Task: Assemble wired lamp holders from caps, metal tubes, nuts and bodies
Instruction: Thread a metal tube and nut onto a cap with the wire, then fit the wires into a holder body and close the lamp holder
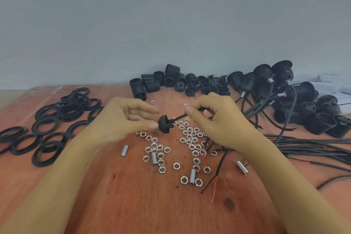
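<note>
Over scattered nuts [191,138], left grip [121,119] pinches cap [164,125], right grip [218,119] pinches wire [179,118].

I read this as a small assembly workshop, a hand-work bench rather than a home table. The bare reddish plywood benchtop [133,205] butts against a plain grey wall [171,15] at 12 o'clock. Parts lie in loose bulk lots: black threaded rings [49,127] at 9 o'clock, black lamp holder bodies [152,81] at 12, wired lamp holders [281,85] at 2 and a bundle of black cables [313,148] at 3. Hex nuts [190,138] and short threaded metal tubes [124,151] are scattered mid-bench. Over them I see the left hand [117,119] holding a domed cap [165,123] while the right hand [218,119] pinches its wire [179,117].
</note>
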